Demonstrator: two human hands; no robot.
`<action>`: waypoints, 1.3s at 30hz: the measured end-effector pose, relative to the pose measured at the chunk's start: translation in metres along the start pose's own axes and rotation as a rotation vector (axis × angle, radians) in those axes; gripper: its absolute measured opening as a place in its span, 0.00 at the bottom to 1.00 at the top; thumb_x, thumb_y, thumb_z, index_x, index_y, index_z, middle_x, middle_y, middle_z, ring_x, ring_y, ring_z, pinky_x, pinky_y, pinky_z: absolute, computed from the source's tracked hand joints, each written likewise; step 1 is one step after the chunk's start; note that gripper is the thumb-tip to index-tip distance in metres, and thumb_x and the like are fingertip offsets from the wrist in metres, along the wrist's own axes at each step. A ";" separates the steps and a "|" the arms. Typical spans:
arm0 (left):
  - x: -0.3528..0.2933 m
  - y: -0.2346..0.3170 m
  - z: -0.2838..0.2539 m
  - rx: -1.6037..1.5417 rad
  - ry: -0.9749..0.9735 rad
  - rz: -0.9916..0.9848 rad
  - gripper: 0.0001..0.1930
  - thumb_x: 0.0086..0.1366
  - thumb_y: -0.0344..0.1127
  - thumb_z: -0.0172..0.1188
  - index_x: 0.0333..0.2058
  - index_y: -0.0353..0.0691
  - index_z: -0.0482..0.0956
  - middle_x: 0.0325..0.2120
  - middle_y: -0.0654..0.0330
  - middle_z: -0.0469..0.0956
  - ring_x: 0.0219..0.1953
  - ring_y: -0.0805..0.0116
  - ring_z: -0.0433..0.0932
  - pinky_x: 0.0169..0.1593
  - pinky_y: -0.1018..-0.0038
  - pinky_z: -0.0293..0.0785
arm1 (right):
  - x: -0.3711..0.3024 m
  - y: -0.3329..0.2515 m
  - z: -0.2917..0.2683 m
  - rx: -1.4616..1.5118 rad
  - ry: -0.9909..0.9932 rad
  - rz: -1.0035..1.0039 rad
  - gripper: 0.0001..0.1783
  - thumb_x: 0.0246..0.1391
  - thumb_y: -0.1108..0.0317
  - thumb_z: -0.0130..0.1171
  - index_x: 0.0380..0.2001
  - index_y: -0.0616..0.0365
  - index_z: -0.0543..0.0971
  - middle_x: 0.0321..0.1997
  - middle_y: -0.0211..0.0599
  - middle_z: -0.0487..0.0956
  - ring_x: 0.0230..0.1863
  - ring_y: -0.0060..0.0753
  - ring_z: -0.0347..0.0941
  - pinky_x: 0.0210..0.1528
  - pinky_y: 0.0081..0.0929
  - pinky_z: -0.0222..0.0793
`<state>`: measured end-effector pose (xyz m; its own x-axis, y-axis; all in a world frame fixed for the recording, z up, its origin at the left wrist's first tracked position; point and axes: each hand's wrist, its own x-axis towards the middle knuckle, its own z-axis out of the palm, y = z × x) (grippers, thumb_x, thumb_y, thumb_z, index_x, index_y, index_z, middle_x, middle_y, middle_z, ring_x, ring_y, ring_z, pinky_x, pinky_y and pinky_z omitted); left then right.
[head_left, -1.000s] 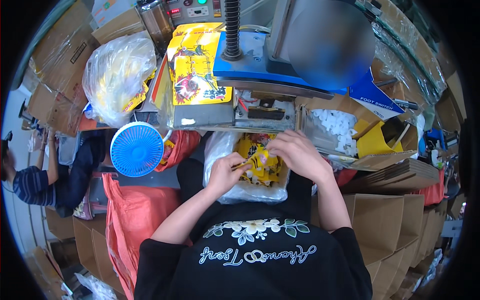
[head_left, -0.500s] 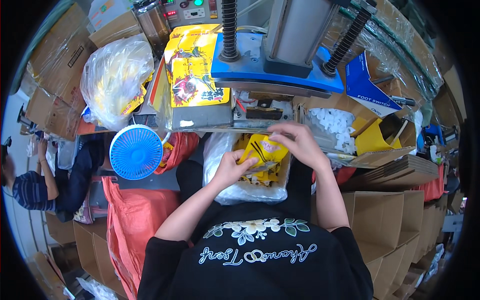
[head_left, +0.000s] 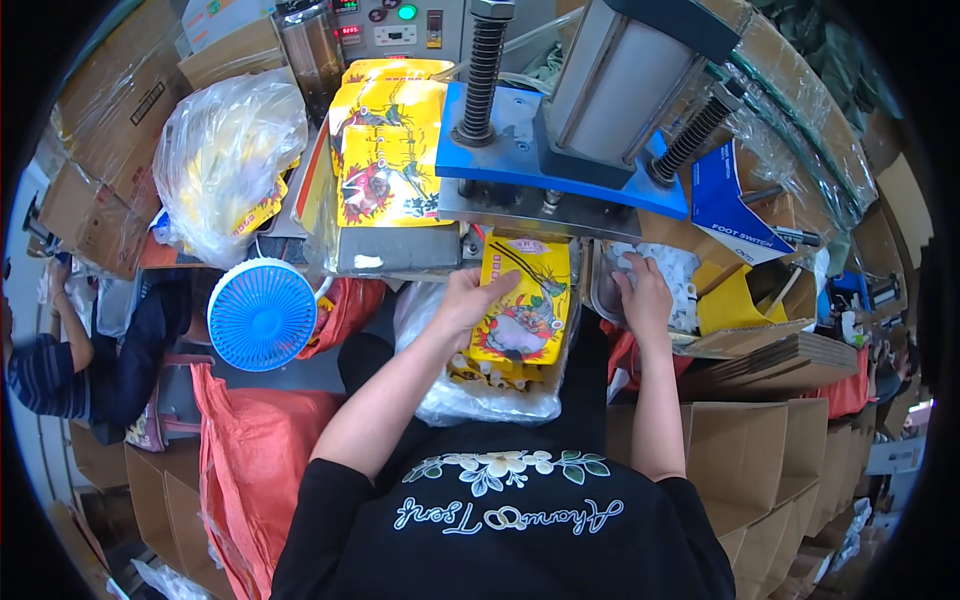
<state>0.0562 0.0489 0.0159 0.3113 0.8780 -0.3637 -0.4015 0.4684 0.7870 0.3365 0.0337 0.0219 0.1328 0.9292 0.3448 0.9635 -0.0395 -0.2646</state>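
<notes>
One yellow pouch (head_left: 523,300), likely light, limp and slick, is pinched at its left edge by the left hand (head_left: 468,300); the right hand (head_left: 645,295) reaches, fingers curled, into white caps (head_left: 672,272).

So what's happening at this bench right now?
A person sits at a press machine with a blue plate. Their left hand holds a yellow printed pouch upright, its top edge at the machine's underside. The right hand reaches into a tray of small white parts beside it. A clear bag of more pouches lies on their lap, and a stack of yellow pouches sits to the left, near a blue fan.
</notes>
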 end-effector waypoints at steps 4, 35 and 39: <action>0.035 0.051 -0.046 0.629 0.171 0.245 0.17 0.62 0.46 0.64 0.38 0.35 0.83 0.30 0.60 0.82 0.25 0.76 0.76 0.31 0.76 0.72 | -0.005 0.002 0.004 0.002 0.046 -0.011 0.16 0.51 0.67 0.62 0.45 0.53 0.77 0.41 0.42 0.75 0.44 0.53 0.74 0.43 0.44 0.70; -0.058 0.031 -0.052 0.896 0.293 0.733 0.06 0.60 0.27 0.63 0.37 0.35 0.83 0.28 0.62 0.81 0.30 0.77 0.74 0.35 0.79 0.69 | -0.008 -0.040 -0.040 0.615 0.033 -0.110 0.09 0.56 0.70 0.59 0.38 0.63 0.80 0.35 0.38 0.76 0.36 0.32 0.73 0.42 0.24 0.67; -0.057 -0.014 -0.040 0.848 0.192 0.447 0.06 0.60 0.26 0.64 0.35 0.31 0.83 0.27 0.67 0.81 0.30 0.84 0.72 0.33 0.82 0.68 | -0.020 -0.088 -0.059 0.735 -0.166 -0.128 0.10 0.53 0.71 0.63 0.39 0.62 0.81 0.33 0.35 0.78 0.36 0.29 0.73 0.41 0.24 0.68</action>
<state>0.0095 -0.0037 0.0050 0.1057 0.9936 0.0392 0.3278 -0.0721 0.9420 0.2623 -0.0033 0.0915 -0.0622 0.9555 0.2884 0.5593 0.2727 -0.7828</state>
